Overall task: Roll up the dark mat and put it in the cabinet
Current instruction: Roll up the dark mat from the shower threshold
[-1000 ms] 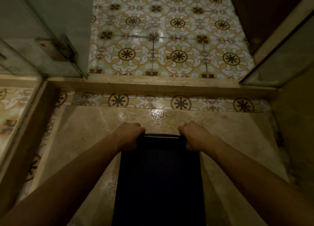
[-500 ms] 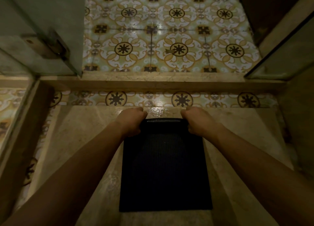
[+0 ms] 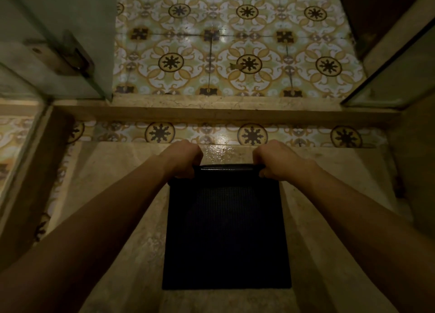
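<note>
The dark mat lies flat on a beige stone floor slab, its near edge visible low in the head view. Its far edge is curled over into a small roll. My left hand grips the roll's left end and my right hand grips its right end, fingers wrapped under. Both forearms reach in from the bottom corners. No cabinet is in view.
A raised stone threshold crosses the view beyond the mat. Patterned floor tiles lie past it. A glass door with a metal hinge stands at the left, and a glass panel at the right.
The mat's far rolled edge and both hands have shifted farther from me. The mat's near edge, cut off before, now shows in full.
</note>
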`<state>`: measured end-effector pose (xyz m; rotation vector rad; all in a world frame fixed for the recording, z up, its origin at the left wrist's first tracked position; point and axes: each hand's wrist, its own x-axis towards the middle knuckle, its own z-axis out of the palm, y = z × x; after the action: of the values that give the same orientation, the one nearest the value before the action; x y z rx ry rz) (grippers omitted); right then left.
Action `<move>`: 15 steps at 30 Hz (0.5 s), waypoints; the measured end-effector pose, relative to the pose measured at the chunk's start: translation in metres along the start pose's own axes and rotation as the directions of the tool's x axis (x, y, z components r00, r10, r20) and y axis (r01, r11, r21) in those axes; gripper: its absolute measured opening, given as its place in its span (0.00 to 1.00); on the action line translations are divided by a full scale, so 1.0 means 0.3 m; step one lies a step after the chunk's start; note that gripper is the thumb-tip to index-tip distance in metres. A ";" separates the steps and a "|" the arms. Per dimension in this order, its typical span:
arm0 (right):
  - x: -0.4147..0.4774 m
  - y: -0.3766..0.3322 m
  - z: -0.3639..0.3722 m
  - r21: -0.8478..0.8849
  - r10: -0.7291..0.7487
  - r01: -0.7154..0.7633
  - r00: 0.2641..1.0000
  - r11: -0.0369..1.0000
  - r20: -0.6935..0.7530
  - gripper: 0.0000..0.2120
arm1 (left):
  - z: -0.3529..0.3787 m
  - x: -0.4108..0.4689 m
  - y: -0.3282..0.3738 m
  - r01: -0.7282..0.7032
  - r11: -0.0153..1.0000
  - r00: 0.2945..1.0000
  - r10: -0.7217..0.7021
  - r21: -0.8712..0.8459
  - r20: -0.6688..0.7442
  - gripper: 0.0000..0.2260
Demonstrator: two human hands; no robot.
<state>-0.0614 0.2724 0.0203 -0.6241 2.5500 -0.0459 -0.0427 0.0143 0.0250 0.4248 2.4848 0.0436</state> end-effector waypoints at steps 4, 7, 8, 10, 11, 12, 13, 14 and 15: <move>-0.020 -0.001 0.013 -0.007 -0.031 0.031 0.999 1.000 0.034 0.25 | 0.008 -0.008 0.005 -0.008 1.000 0.996 0.010 -0.026 0.092 0.13; -0.039 0.011 0.013 0.041 -0.041 0.038 0.996 0.998 0.078 0.19 | 0.003 -0.012 -0.014 -0.019 0.992 0.994 0.032 -0.128 0.100 0.11; -0.044 0.014 0.011 0.066 -0.033 0.027 0.995 0.997 0.094 0.18 | 0.005 -0.017 -0.020 -0.019 0.987 0.996 0.032 -0.157 0.080 0.11; -0.054 0.012 0.012 0.098 -0.018 0.009 0.995 0.995 0.094 0.16 | 0.016 -0.032 -0.025 -0.013 0.976 0.999 0.021 -0.219 0.033 0.14; -0.058 0.008 0.015 0.103 -0.008 0.000 0.996 0.995 0.084 0.17 | 0.023 -0.040 -0.024 -0.018 0.973 1.000 0.023 -0.231 0.019 0.16; -0.062 0.005 0.021 0.104 -0.002 -0.006 0.997 0.995 0.074 0.17 | 0.031 -0.042 -0.019 -0.028 0.976 1.000 0.030 -0.215 0.008 0.17; -0.064 0.003 0.026 0.102 -0.001 -0.006 0.998 0.995 0.065 0.16 | 0.037 -0.045 -0.014 -0.036 0.982 0.999 0.035 -0.183 -0.006 0.16; -0.065 0.001 0.030 0.104 -0.002 -0.004 0.999 0.995 0.053 0.15 | 0.042 -0.046 -0.010 -0.035 0.987 0.999 0.032 -0.156 -0.020 0.15; -0.066 -0.001 0.031 0.107 0.000 -0.005 0.999 0.994 0.041 0.14 | 0.046 -0.048 -0.006 -0.026 0.989 0.999 0.022 -0.145 -0.025 0.14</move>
<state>-0.0415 0.2818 0.0216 -0.5746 2.4902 -0.1656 -0.0243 0.0071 0.0217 0.3940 2.4796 0.2394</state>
